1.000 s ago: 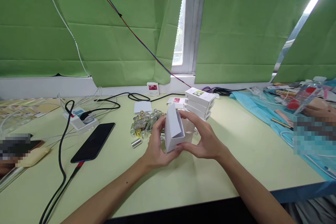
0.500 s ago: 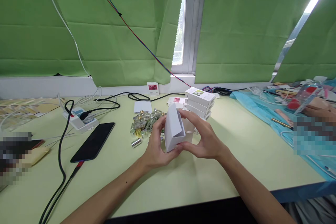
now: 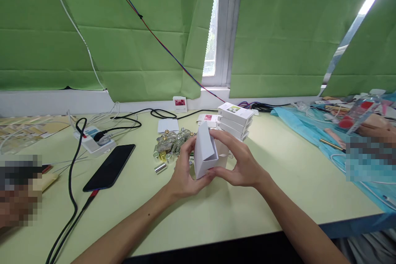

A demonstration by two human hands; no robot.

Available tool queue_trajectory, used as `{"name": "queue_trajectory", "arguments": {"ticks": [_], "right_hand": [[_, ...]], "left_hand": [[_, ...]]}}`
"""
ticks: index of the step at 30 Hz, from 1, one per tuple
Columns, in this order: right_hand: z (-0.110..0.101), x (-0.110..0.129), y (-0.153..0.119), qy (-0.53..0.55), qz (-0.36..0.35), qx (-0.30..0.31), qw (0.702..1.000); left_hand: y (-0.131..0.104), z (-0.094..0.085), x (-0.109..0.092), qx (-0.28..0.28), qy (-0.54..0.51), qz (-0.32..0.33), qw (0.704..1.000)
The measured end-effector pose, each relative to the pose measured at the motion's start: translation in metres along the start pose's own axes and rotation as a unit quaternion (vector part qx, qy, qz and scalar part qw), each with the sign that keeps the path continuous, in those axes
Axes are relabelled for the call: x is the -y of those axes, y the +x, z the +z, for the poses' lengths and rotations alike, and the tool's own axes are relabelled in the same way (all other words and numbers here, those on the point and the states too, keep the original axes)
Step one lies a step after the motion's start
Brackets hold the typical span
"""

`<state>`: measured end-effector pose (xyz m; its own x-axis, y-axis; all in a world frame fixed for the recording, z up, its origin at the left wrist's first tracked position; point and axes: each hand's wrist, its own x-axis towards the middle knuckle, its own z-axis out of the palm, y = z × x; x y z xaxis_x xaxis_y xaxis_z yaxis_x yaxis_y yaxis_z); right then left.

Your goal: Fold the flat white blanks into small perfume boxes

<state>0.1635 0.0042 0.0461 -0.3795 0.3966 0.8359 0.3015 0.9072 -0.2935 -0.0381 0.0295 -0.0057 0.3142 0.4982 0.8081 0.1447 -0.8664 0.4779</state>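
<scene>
Both hands grip a small white cardboard box (image 3: 204,154) above the table. Its near end flap stands partly open. My left hand (image 3: 185,173) wraps its left side and underside, while my right hand (image 3: 239,161) pinches it from the right with thumb and fingers. Just behind and left of the box lies a cluster of glass bottles (image 3: 167,142) with gold and silver caps, partly hidden by my left hand. A loose silver cap (image 3: 160,168) lies in front of them. Behind my right hand rises a stack of white printed boxes (image 3: 235,114).
A black phone (image 3: 109,168) with a cable lies left, near a white power strip (image 3: 94,140). A small white box (image 3: 180,104) stands by the wall. Blue plastic sheeting (image 3: 309,134) with clutter covers the right side. Another person's blurred hand (image 3: 18,206) is at far left.
My hands and the white box stay practically still. At the far left, another person's blurred hand has come further into view.
</scene>
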Motion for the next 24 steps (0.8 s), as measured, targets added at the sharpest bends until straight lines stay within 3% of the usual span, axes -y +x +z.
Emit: {"name": "queue_trajectory", "arguments": {"ticks": [24], "right_hand": [[-0.0008, -0.0005, 0.0011, 0.003, -0.005, 0.002, 1.0]], "left_hand": [[0.0013, -0.0001, -0.0018, 0.003, 0.003, 0.0, 1.0]]}}
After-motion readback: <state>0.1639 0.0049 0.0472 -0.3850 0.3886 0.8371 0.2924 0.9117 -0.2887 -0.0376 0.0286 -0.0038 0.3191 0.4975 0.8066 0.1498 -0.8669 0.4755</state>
